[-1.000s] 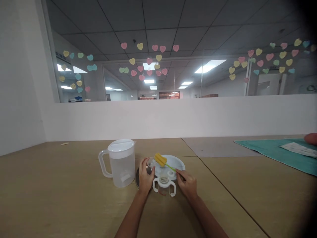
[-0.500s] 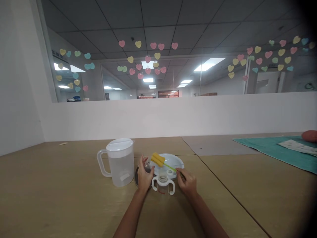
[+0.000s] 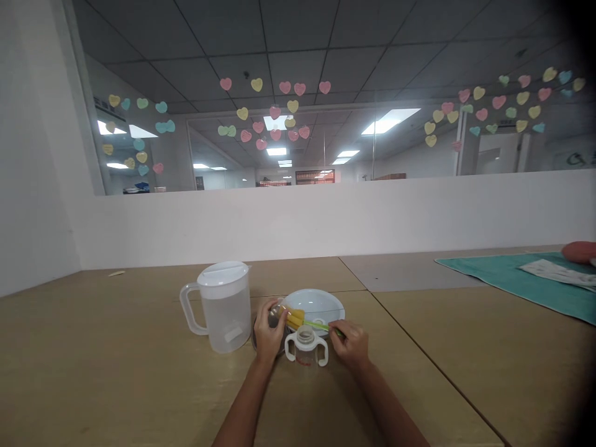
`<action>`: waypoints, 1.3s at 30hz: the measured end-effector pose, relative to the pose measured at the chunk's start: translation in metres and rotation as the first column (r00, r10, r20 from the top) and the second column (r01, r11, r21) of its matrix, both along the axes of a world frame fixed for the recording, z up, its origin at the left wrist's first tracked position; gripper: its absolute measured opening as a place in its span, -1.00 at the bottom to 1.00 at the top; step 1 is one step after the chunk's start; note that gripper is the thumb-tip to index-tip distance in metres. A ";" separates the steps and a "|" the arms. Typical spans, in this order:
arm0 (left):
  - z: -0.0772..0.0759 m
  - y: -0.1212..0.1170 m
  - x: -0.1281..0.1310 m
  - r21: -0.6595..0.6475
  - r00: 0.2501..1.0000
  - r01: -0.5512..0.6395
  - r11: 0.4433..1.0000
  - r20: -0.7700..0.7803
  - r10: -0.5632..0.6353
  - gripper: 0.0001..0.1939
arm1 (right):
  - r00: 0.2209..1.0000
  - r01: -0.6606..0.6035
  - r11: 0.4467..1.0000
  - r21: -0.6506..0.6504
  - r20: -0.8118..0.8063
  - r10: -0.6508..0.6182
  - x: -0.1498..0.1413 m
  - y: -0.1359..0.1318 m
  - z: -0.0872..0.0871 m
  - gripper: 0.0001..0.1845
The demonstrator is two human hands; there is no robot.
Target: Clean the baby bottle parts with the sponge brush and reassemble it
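My left hand point(image 3: 268, 334) is closed around a small clear cap point(image 3: 280, 306), partly hidden by the fingers. In my right hand point(image 3: 351, 343) is the green handle of a yellow sponge brush point(image 3: 296, 319). The sponge head points left and is at least partly inside the cap. Just in front stands a clear baby bottle point(image 3: 306, 351) with two white handles, upright and with its mouth uncovered. Behind it is a white bowl point(image 3: 330, 302) with a small white ring-shaped piece in it, partly hidden. A dark round item point(image 3: 256, 345) shows beneath my left hand.
A lidded translucent pitcher point(image 3: 228, 316) holding clear liquid stands to the left. At the far right a teal towel point(image 3: 498, 273) carries a pale cloth point(image 3: 554, 273) and a reddish rounded object point(image 3: 578, 251). A low wall with a window above it lies behind the table.
The sponge head has moved down and left, from above the bowl's edge into the clear cap. My left fingers have closed in around the cap. The bottle and pitcher stay put.
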State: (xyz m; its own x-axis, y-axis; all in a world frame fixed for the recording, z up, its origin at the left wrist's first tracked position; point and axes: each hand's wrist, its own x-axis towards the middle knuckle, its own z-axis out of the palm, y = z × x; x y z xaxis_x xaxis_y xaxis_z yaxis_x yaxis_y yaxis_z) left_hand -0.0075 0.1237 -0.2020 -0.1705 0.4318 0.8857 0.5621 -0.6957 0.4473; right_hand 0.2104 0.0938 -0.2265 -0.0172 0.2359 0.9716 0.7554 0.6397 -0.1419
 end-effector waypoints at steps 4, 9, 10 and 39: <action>-0.001 0.000 0.002 -0.112 0.991 0.126 0.986 0.059 -0.120 -0.74 | 1.000 -0.001 0.999 0.035 0.004 0.001 -0.003 0.000 -0.002 -0.80; 0.001 -0.001 0.005 -0.146 0.986 0.167 0.975 0.035 -0.164 -0.69 | 0.999 0.003 0.998 0.064 0.049 -0.006 -0.004 0.002 -0.005 -0.80; 0.002 -0.002 0.005 -0.154 0.988 0.151 0.976 0.025 -0.149 -0.68 | 0.998 -0.002 0.997 0.074 0.057 -0.002 -0.005 0.002 -0.005 -0.80; 0.002 0.000 0.001 -0.046 0.995 -0.092 0.995 0.044 0.094 -0.67 | 0.992 0.124 0.991 0.058 0.014 -0.125 -0.005 0.002 -0.002 -0.77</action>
